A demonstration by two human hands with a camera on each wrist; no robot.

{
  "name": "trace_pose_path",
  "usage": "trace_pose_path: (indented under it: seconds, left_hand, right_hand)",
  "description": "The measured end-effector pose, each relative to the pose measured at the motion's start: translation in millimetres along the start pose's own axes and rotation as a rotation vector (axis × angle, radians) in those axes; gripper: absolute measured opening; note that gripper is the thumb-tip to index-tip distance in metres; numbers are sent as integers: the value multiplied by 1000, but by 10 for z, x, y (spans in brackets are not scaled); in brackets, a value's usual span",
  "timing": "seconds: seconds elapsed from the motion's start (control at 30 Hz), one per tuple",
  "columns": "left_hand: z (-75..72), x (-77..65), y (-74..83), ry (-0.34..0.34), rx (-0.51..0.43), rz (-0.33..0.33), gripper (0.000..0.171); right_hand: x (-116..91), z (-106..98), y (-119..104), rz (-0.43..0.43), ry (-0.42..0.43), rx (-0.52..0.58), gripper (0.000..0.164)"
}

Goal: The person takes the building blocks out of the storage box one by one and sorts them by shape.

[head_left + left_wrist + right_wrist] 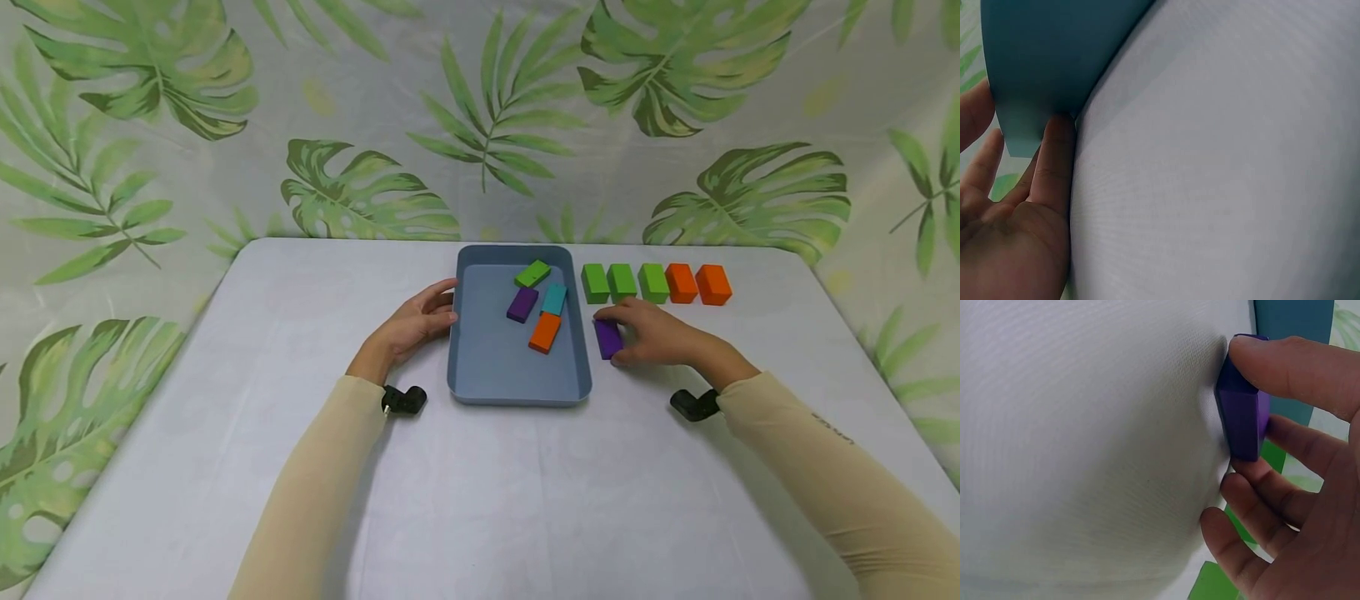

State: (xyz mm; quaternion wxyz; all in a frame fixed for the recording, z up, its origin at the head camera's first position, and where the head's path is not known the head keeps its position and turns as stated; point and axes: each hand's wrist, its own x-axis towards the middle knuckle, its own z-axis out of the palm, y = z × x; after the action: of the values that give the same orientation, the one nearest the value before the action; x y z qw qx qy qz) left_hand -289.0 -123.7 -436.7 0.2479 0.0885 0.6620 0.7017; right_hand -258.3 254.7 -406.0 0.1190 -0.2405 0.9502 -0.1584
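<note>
A blue-grey tray (pixel 517 379) lies on the table with a green block (pixel 532 273), a purple block (pixel 522 305), a teal block (pixel 554 299) and an orange block (pixel 544 333) inside. My left hand (pixel 417 323) touches the tray's left side, its fingers fairly straight against the outer wall (pixel 1054 69) in the left wrist view. To the right of the tray, my right hand (pixel 654 333) pinches another purple block (pixel 608 339) between thumb and fingers. That purple block (pixel 1241 419) is at the table surface in the right wrist view, partly covered by the thumb.
Behind my right hand stands a row of three green blocks (pixel 622 283) and two orange blocks (pixel 713 285), near the far edge of the white table (pixel 480 500). A leaf-patterned cloth (pixel 360 100) hangs beyond it. Each wrist carries a small black camera (pixel 405 400).
</note>
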Motion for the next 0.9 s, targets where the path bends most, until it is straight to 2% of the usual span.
trace_pose_path:
  seconds: [0.33, 0.5, 0.7, 0.8, 0.9]
  left_hand:
    - [1, -16, 16, 5, 10, -1, 65]
    - [6, -21, 17, 1, 0, -2, 65]
    - [9, -20, 13, -6, -8, 1, 66]
    - [7, -16, 13, -3, -11, -1, 66]
    - [5, -11, 15, -4, -9, 1, 66]
  right_hand:
    - [6, 10, -21, 4, 1, -7, 63]
    - [-13, -27, -38, 30, -33, -12, 65]
    - [-72, -177, -104, 36, -38, -22, 59]
    - [-92, -276, -156, 31, -14, -9, 55]
    - [-93, -379, -239, -10, 23, 10, 53]
